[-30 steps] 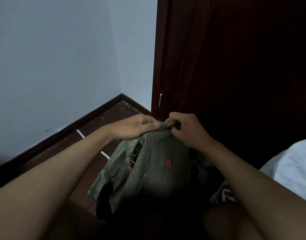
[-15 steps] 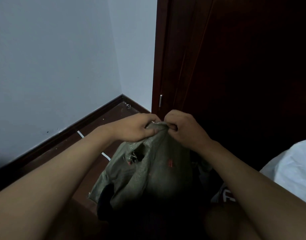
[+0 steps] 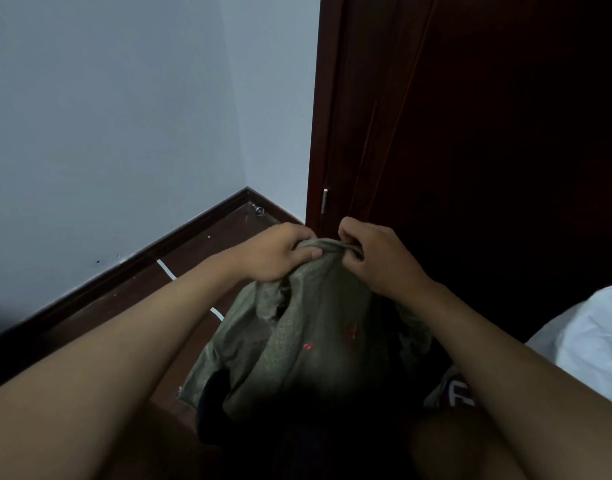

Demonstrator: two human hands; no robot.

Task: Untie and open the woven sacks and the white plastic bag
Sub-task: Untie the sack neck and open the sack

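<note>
A grey-green woven sack (image 3: 311, 334) with small red marks stands on the floor in front of me, its top gathered. My left hand (image 3: 280, 254) grips the left side of the gathered top, thumb pressed across the fabric. My right hand (image 3: 377, 258) pinches the right side of the same top with curled fingers. The two hands are a short way apart with a strip of sack stretched between them. A torn hole shows in the sack below my left hand. A white plastic bag (image 3: 588, 344) lies at the right edge, partly cut off.
A dark wooden door (image 3: 488, 133) and its frame rise right behind the sack. A pale wall (image 3: 107, 133) with a dark skirting board runs along the left. A small metal door stop (image 3: 260, 211) sits in the corner. Another printed sack (image 3: 453, 393) peeks out under my right forearm.
Both hands lifted the sack's top slightly and moved apart, stretching the gathered fabric between them. The sack's body has shifted a little with the pull.
</note>
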